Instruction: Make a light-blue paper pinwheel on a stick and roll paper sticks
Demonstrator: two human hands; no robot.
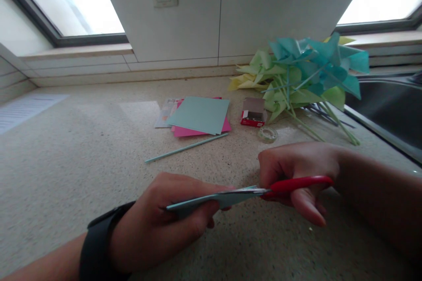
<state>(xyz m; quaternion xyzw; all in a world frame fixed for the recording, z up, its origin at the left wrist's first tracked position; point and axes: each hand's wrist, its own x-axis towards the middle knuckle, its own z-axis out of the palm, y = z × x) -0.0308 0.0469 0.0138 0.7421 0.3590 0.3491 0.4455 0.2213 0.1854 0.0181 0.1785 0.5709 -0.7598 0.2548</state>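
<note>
My left hand (pixel 171 224), with a black band at the wrist, pinches a folded piece of light blue paper (pixel 194 203) between thumb and fingers. Red-handled scissors (pixel 296 183) are in my right hand (pixel 300 175), thumb through one loop. Their blades lie along the paper's upper edge, pointing left toward my left fingers, and the paper partly hides them. Beyond my hands, a thin light blue stick (pixel 186 148) lies slantwise on the counter. Behind it is a stack of light blue square paper (pixel 201 114) over pink sheets (pixel 187 132).
A small red box (pixel 253 114) and a roll of clear tape (pixel 267 135) sit right of the stack. Several paper pinwheels (pixel 313 70) in blue, green and yellow lie at the back right, beside a dark sink (pixel 392 105). A printed sheet (pixel 29 109) rests far left.
</note>
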